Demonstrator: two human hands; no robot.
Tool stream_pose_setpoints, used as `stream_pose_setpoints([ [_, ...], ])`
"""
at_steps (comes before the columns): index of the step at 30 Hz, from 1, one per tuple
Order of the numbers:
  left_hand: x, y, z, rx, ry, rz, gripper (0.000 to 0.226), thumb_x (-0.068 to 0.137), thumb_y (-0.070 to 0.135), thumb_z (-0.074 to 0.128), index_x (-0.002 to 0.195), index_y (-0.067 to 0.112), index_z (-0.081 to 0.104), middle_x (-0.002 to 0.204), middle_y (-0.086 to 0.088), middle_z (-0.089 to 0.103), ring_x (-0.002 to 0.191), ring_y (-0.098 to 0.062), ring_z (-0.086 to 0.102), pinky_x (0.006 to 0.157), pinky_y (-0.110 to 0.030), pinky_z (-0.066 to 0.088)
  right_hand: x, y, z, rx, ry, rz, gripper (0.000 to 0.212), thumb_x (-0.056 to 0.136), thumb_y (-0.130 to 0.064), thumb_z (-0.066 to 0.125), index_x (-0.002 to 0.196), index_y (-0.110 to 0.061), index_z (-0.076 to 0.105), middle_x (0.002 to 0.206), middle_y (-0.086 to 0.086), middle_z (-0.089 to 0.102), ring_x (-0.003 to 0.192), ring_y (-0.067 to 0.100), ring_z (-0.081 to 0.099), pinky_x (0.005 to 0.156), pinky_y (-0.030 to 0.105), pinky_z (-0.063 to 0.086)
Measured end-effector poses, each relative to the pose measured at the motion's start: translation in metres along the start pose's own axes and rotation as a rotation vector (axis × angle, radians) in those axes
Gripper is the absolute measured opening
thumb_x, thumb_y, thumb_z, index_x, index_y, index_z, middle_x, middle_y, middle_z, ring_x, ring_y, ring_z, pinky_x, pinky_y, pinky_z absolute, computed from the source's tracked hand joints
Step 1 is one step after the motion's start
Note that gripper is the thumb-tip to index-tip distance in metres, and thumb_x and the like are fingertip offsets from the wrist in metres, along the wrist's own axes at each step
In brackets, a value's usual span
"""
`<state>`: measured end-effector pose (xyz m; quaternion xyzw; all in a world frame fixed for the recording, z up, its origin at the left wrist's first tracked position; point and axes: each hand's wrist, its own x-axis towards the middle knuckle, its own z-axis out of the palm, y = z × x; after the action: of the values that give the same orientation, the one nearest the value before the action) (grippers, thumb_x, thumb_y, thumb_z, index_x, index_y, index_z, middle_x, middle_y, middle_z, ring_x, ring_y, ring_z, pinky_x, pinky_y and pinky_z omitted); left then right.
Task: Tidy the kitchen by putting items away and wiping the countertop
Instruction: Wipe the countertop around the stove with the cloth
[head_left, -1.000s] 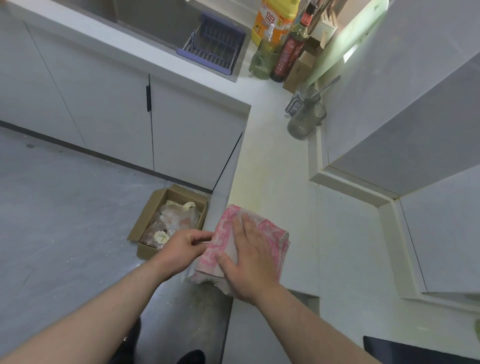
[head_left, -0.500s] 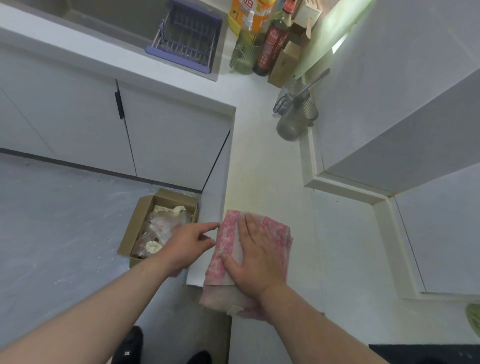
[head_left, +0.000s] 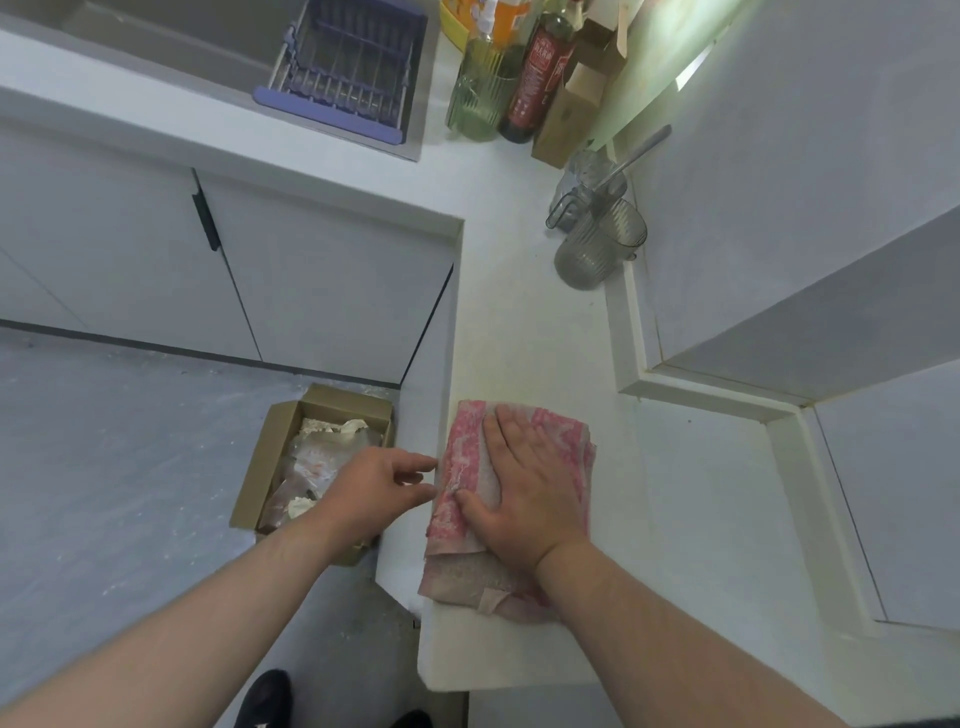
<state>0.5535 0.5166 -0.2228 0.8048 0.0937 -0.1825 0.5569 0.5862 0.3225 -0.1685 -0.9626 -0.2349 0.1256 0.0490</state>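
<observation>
A pink patterned cloth (head_left: 467, 452) lies folded on the white countertop (head_left: 524, 332), close to its left edge. My right hand (head_left: 524, 483) presses flat on the cloth with fingers straight. My left hand (head_left: 379, 483) hovers just left of the counter edge, fingers loosely spread toward the cloth's side, holding nothing. Whether its fingertips touch the cloth I cannot tell.
A cardboard box (head_left: 270, 452) with rubbish stands on the floor below the left hand. At the counter's far end stand a ribbed glass jug (head_left: 597, 249), a glass cup with a utensil (head_left: 587, 182), bottles (head_left: 540, 78) and a purple dish rack (head_left: 343, 67) over the sink.
My right hand and the cloth slid right, fully onto the counter. My left hand let go of the cloth's edge and opened its fingers.
</observation>
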Motion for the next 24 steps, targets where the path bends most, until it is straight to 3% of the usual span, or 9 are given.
stream_pose_setpoints([
  [4, 0.001, -0.006, 0.002, -0.055, -0.043, -0.006, 0.036, 0.084, 0.027, 0.075, 0.119, 0.029, 0.070, 0.105, 0.015, 0.073, 0.093, 0.002, 0.067, 0.088, -0.030, 0.057, 0.023, 0.005, -0.006, -0.017, 0.000, 0.027, 0.090, 0.084, -0.069, 0.024, 0.157, -0.024, -0.004, 0.166, -0.004, -0.005, 0.147, 0.003, -0.014, 0.115, 0.023, -0.018],
  [7, 0.001, -0.007, 0.002, -0.078, -0.094, 0.018, 0.034, 0.084, 0.031, 0.074, 0.117, 0.039, 0.069, 0.098, 0.026, 0.072, 0.091, 0.004, 0.068, 0.084, -0.028, 0.057, 0.038, 0.009, -0.010, -0.028, 0.000, 0.048, 0.091, 0.082, -0.070, 0.021, 0.158, -0.024, -0.003, 0.166, -0.004, -0.003, 0.152, 0.009, -0.006, 0.116, 0.024, -0.015],
  [10, 0.003, -0.009, 0.002, -0.037, -0.084, 0.016, 0.036, 0.083, 0.031, 0.076, 0.117, 0.040, 0.069, 0.089, 0.027, 0.072, 0.077, 0.011, 0.065, 0.073, -0.015, 0.052, 0.052, 0.014, -0.012, -0.047, 0.016, 0.055, 0.092, 0.081, -0.070, 0.020, 0.158, -0.023, -0.001, 0.167, -0.004, -0.002, 0.152, 0.010, -0.004, 0.116, 0.024, -0.014],
  [12, 0.008, -0.010, 0.000, -0.018, -0.078, -0.002, 0.039, 0.081, 0.032, 0.078, 0.119, 0.035, 0.069, 0.094, 0.020, 0.073, 0.070, 0.015, 0.060, 0.067, -0.008, 0.047, 0.059, 0.016, -0.014, -0.054, 0.021, 0.054, 0.093, 0.081, -0.070, 0.020, 0.158, -0.023, 0.000, 0.166, -0.004, -0.002, 0.152, 0.010, -0.003, 0.116, 0.024, -0.014],
  [15, 0.019, -0.007, -0.006, 0.002, -0.083, -0.037, 0.052, 0.078, 0.038, 0.078, 0.128, 0.037, 0.062, 0.112, 0.018, 0.068, 0.092, 0.010, 0.061, 0.086, -0.021, 0.054, 0.060, 0.017, -0.014, -0.049, 0.008, 0.050, 0.093, 0.082, -0.070, 0.021, 0.159, -0.022, 0.001, 0.166, -0.004, -0.001, 0.152, 0.011, -0.003, 0.118, 0.025, -0.012],
  [17, 0.028, -0.002, -0.011, -0.018, -0.090, -0.040, 0.063, 0.080, 0.034, 0.077, 0.136, 0.042, 0.050, 0.119, 0.021, 0.062, 0.101, 0.009, 0.059, 0.089, -0.019, 0.051, 0.065, 0.019, -0.015, -0.050, -0.001, 0.031, 0.092, 0.083, -0.070, 0.023, 0.159, -0.022, 0.002, 0.166, -0.004, -0.001, 0.152, 0.011, -0.003, 0.119, 0.026, -0.011],
  [22, 0.057, 0.013, -0.026, -0.078, -0.064, -0.025, 0.064, 0.090, 0.019, 0.068, 0.143, 0.041, 0.040, 0.122, 0.016, 0.058, 0.107, 0.006, 0.056, 0.090, -0.017, 0.046, 0.096, 0.032, -0.027, -0.072, 0.005, -0.030, 0.089, 0.085, -0.066, 0.028, 0.158, -0.022, 0.003, 0.166, -0.003, 0.001, 0.152, 0.009, -0.002, 0.115, 0.021, -0.017],
  [24, 0.070, 0.013, -0.029, -0.111, -0.013, -0.057, 0.057, 0.093, 0.022, 0.062, 0.143, 0.042, 0.042, 0.118, 0.013, 0.063, 0.105, 0.005, 0.058, 0.095, -0.023, 0.047, 0.110, 0.037, -0.031, -0.085, 0.003, -0.042, 0.088, 0.087, -0.066, 0.031, 0.158, -0.023, 0.001, 0.166, -0.004, 0.001, 0.152, 0.009, -0.002, 0.114, 0.021, -0.019],
])
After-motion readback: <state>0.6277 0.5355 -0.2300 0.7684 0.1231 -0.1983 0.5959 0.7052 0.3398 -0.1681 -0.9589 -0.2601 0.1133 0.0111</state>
